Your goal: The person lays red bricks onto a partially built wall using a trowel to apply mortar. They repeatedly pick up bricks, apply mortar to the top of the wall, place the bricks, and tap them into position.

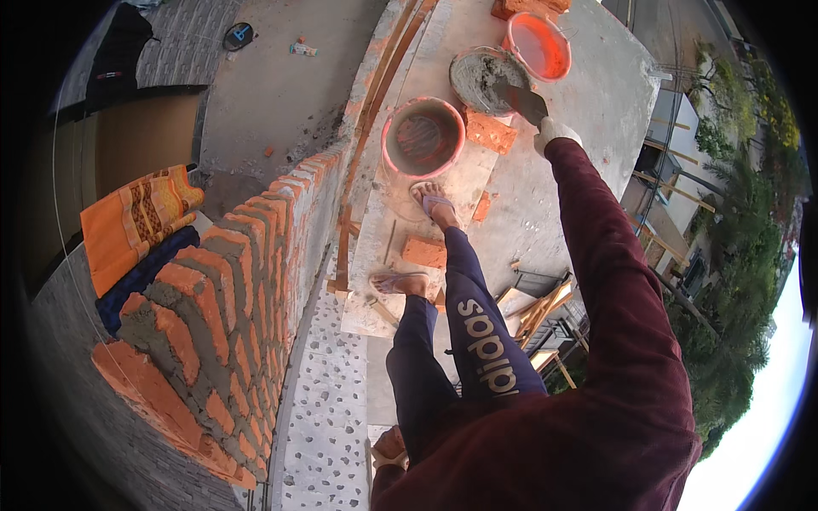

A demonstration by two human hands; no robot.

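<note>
The right arm is stretched out, almost straight, toward the mortar pan [455, 90], and the right hand [555, 134], gloved in white, is curled in a grip just to the pan's lower right. The left arm is mostly hidden; the left hand [389, 462] is held low, well apart on the pan's near side, its fingers seemingly bent in a hold and only partly shown.
</note>
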